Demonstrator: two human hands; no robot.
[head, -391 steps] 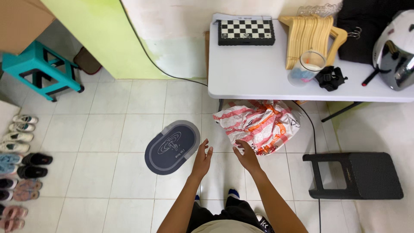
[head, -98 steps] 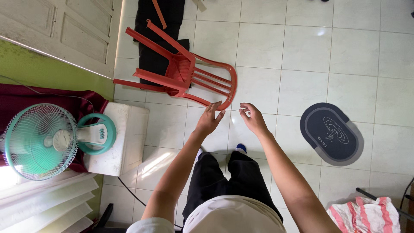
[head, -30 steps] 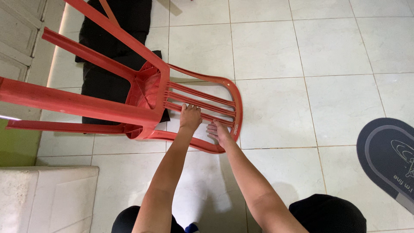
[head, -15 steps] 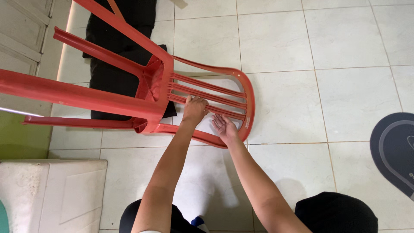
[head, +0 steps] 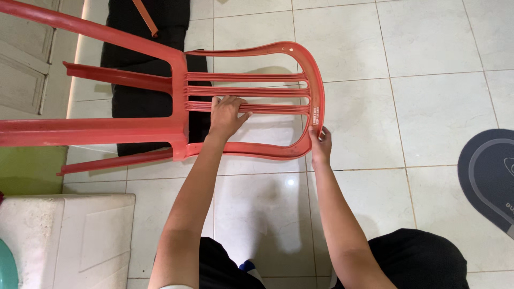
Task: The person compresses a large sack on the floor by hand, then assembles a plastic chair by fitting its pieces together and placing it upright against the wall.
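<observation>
Head view looks straight down at a red chair (head: 182, 115) lying on its side over pale floor tiles (head: 428, 96). Its slatted back points toward 3 o'clock and its legs run off toward 9 o'clock, where the frame cuts them short; one leg slants up and out past the edge at 10 o'clock.

Near the centre, the left hand (head: 226, 115) lies on the slats of the back, its fingers (head: 238, 103) bent over one slat. How far they wrap around it is hidden, so I cannot tell whether this is a firm hold or only a resting touch. At about 4 o'clock from that hand, the right hand (head: 320, 145) pinches the curved top rim of the back; the thumb shows on the near face, while the other fingers are tucked behind the plastic and out of sight. Both forearms reach up from 6 o'clock, and dark shorts (head: 417, 257) fill the bottom edge.

A black mat (head: 142, 59) lies under the chair at 11 o'clock, partly covered by the seat and legs. Across its top end rests a short red strip (head: 145, 16), too cropped to identify. A grey rug (head: 490, 176) at 4 o'clock is cut by the right edge. At 7 o'clock a white box (head: 69, 241) shows only its top, with a sliver of teal at the corner that is too small to make out. A panelled door (head: 27, 69) sits at 9 o'clock, half hidden behind the legs.
</observation>
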